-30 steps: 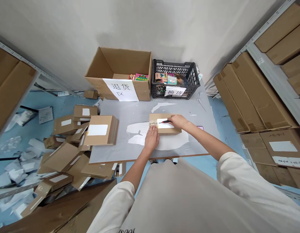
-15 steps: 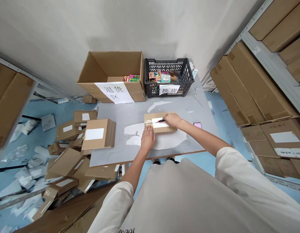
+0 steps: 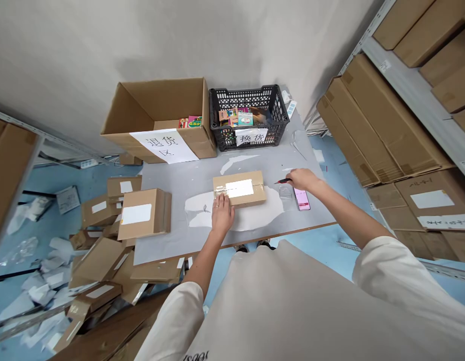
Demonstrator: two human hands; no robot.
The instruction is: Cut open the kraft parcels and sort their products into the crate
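A small cardboard box (image 3: 258,186) with a white label on top lies on the table. Flat on its near left corner rest the outstretched fingers of my left hand (image 3: 222,214), the thumb side hidden by the angle. My right hand (image 3: 303,178), off to the right of the box, is closed around a red-and-black utility knife (image 3: 282,181) whose tip points left, clear of the cardboard. Under and beside that hand lies a phone (image 3: 302,200) with a lit pink screen. A slit seam runs across the label.
At the table's back stand a large open carton (image 3: 130,108) and a black crate (image 3: 251,139), both holding colourful small boxes or books. Stacked boxes (image 3: 142,213) occupy the left end of the table (image 3: 202,175). Discarded boxes (image 3: 99,260) cover the floor at left; shelves of cartons (image 3: 382,125) rise at right.
My right hand has moved off the box to the right with the utility knife, towards the phone. My left hand stays on the box. The camera view has shifted slightly.
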